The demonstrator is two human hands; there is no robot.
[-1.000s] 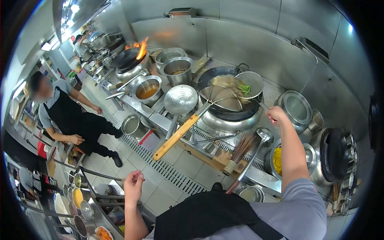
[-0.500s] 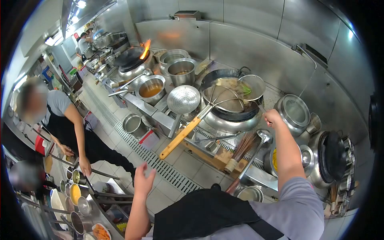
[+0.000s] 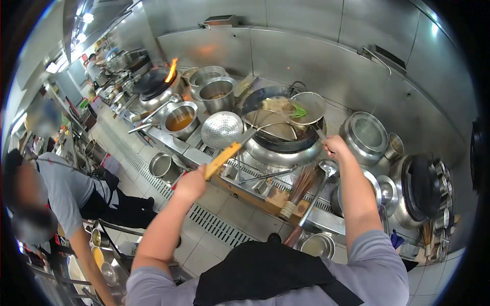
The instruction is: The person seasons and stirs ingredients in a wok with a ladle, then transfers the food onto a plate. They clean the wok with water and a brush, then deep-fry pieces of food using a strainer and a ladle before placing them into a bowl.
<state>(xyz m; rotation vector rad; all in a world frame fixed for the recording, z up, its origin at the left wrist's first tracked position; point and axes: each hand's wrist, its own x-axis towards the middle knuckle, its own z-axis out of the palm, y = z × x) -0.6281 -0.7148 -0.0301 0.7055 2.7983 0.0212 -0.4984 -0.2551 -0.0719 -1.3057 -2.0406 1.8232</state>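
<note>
My left hand (image 3: 191, 184) is wrapped round the yellow wooden handle of a large wire strainer (image 3: 223, 159), whose round head rests over the front of a dark wok (image 3: 251, 100). With closed fingers, my right hand (image 3: 335, 146) grips the metal handle of a smaller mesh skimmer (image 3: 312, 102). That skimmer is over the wok's right side, with some green vegetable stalks (image 3: 298, 110) at its left edge. Pale, foamy contents (image 3: 277, 103) show in the wok between the two tools. A perforated ladle (image 3: 222, 128) lies to the wok's left.
Metal pots (image 3: 216, 94) and a pot of brown liquid (image 3: 179, 122) stand left of the wok. A bamboo brush (image 3: 301, 191) and a long ladle (image 3: 312, 201) lie in front. Flame rises beside another wok (image 3: 151, 84). A co-worker (image 3: 69, 183) leans at the left.
My left hand, open and apart before, has moved up and closed on the wire strainer's wooden handle. The right hand still holds the skimmer. The co-worker has bent forward and come nearer.
</note>
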